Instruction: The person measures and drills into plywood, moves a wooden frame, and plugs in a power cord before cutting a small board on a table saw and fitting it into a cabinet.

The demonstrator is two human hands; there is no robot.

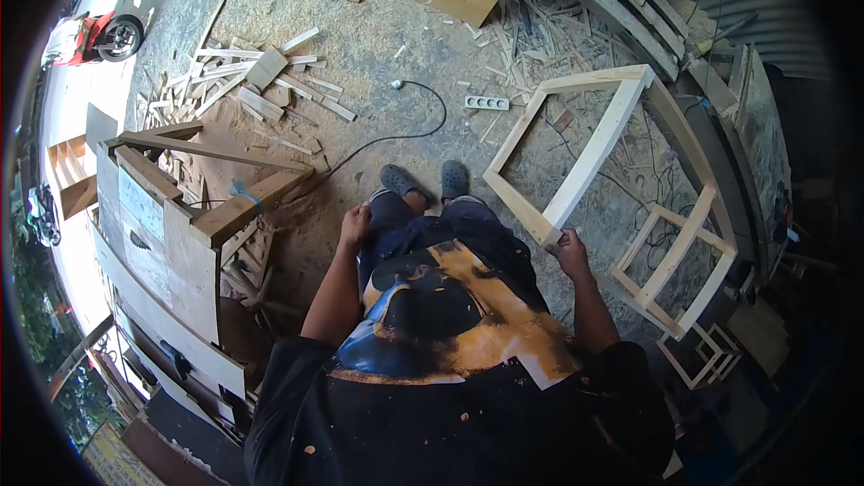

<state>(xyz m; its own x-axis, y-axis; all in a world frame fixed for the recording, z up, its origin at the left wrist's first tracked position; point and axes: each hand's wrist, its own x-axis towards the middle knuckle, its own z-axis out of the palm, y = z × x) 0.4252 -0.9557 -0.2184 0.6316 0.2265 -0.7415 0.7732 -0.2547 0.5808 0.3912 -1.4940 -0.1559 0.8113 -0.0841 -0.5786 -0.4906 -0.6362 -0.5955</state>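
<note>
Head view: the wooden frame is at the person's right, its near corner grasped by the right hand. The left hand is curled closed, no object visible inside. The frame is probably stiff and moderately light; hold it near a corner. Ahead, the cable, power strip and scrap pile obstruct footing; the workbench stands left.

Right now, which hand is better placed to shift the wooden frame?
Probably your right hand: it grips the wooden frame by its near corner, while your left hand is well away from it.
</note>
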